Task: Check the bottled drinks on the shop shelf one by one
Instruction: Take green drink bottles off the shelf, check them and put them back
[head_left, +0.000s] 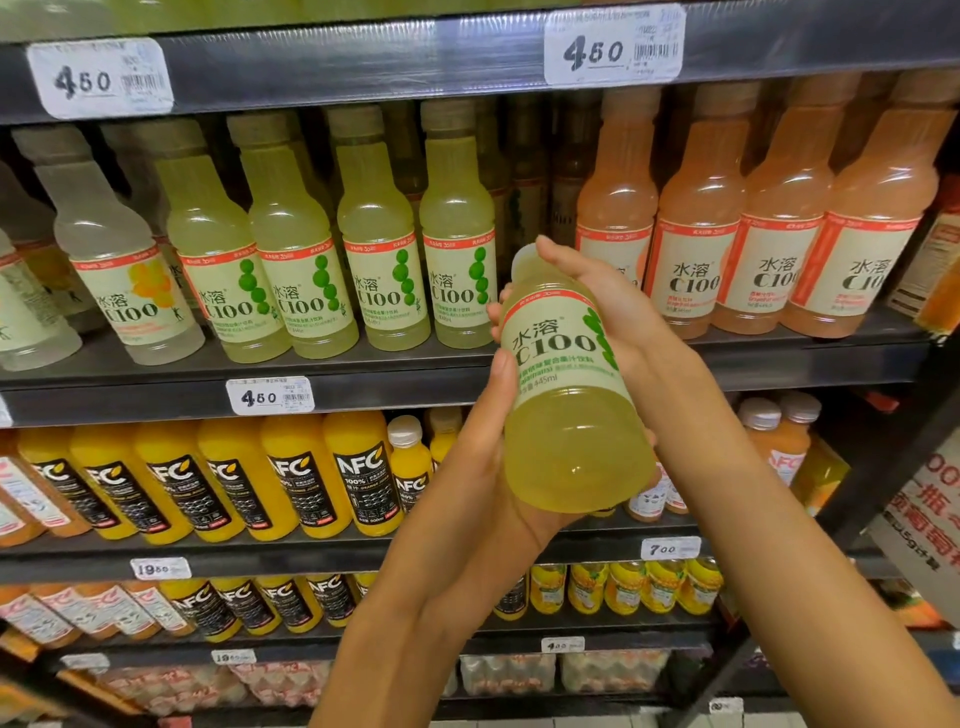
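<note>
One pale green bottle (569, 395) is held in front of the shelf (363, 384), tilted with its white cap toward the shelf and its rounded base toward the camera. It is gripped by both hands: the left hand (485, 447) is curled under and around its lower body, thumb laid along the label's left edge, and the right hand (597, 291) is wrapped around its neck and shoulder from the right.

Behind the held bottle, on the same shelf, four matching green bottles (384, 244) are counted in the front row, standing upright to its left. Further left, one nearly clear bottle (111, 244) with an orange-fruit label is seen. To the right of the held bottle, four peach-coloured bottles (779, 218) are ranged in front. All are of smooth translucent plastic, narrow-necked, with cream paper-like labels banded in red.

Below the held bottle, squarer orange juice bottles (298, 473) with black labels are lined up; six are countable in the front row. White price tags (270, 396) with rounded corners are fixed to the dark shelf edges.
</note>
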